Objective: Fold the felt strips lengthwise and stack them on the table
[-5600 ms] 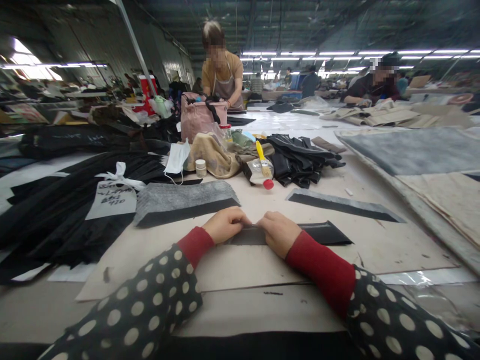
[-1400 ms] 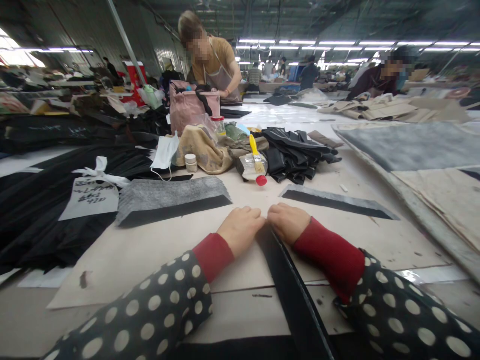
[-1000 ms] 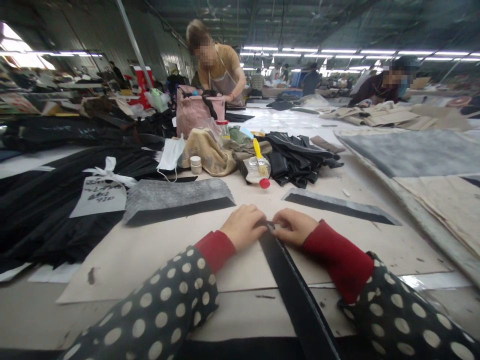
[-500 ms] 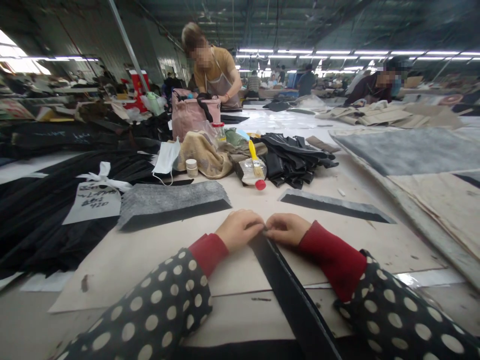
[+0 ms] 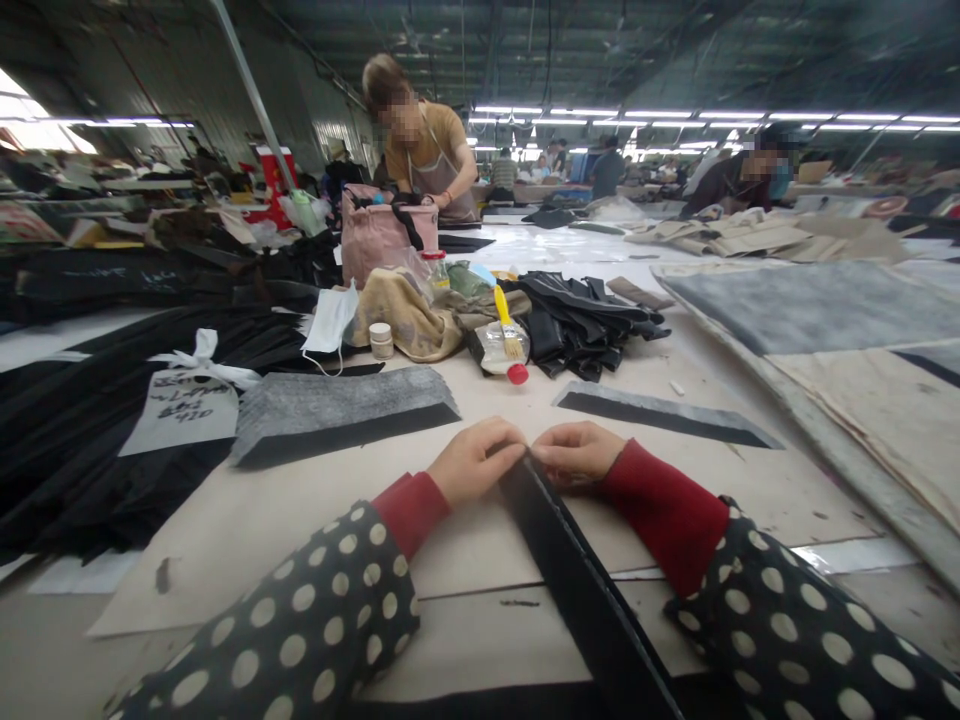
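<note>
A long black strip of material [image 5: 581, 590], folded lengthwise with a pale line along its edge, runs from the near table edge up to my fingers. My left hand [image 5: 480, 462] pinches its far end from the left side. Facing it, my right hand [image 5: 581, 452] pinches the same end, the fingertips of both hands almost touching. Beyond my left hand lies a stack of grey-and-black strips [image 5: 349, 408]. A smaller set of similar strips [image 5: 664, 412] rests past my right hand.
A yellow-handled brush [image 5: 505, 315] lies on a clear bottle with a red cap [image 5: 517, 374]. Behind are black strips [image 5: 592, 315], a tan cloth [image 5: 409, 315], a small white jar [image 5: 381, 341] and a face mask [image 5: 330, 318]. A co-worker [image 5: 431, 150] stands behind a pink bag [image 5: 386, 235].
The view has shifted slightly. Both hands stay pinched at the strip's far end, with my right fingers moved a little. Nothing has been let go.
</note>
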Demonstrator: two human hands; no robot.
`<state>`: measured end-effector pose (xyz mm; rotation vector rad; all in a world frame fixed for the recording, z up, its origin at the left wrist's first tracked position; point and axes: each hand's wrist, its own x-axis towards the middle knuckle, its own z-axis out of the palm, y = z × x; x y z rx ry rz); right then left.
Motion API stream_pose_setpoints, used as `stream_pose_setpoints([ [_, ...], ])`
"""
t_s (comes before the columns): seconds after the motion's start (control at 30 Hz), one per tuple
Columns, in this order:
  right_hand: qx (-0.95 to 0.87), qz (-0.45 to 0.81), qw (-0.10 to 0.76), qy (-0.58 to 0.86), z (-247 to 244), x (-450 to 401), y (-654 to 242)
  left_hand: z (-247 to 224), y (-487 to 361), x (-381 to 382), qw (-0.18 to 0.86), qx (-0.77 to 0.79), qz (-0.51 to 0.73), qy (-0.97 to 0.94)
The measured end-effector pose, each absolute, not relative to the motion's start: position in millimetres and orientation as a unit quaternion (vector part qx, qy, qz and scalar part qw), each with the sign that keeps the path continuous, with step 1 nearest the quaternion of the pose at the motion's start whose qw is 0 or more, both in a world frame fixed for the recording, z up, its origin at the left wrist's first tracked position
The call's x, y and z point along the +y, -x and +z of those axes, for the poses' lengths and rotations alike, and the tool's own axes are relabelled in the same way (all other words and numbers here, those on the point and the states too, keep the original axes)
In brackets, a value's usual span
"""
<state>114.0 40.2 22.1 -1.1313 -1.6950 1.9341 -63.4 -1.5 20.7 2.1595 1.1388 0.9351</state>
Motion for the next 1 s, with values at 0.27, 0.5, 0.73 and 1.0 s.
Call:
stream_pose_setpoints([
  [0.27, -0.617, 0.642, 0.157, 0.428, 23.7, 37.1, -112.1, 16.5, 61.0, -2.6, 0.279, 0.459, 0.343, -0.77],
  [0.5, -0.736, 0.456, 0.185, 0.465, 21.9, 27.1, -107.1, 11.5, 54.1, -3.9, 0.377, 0.523, 0.354, -0.678],
  [0.73, -0.815, 0.276, 0.206, 0.466, 17.6, 23.9, -103.1, 10.7, 55.2, -2.2, 0.49, 0.525, 0.35, -0.601],
  [1.0, -0.659, 0.591, 0.177, 0.43, 20.1, 32.5, -110.6, 19.7, 58.2, -2.0, 0.488, 0.509, 0.376, -0.602],
])
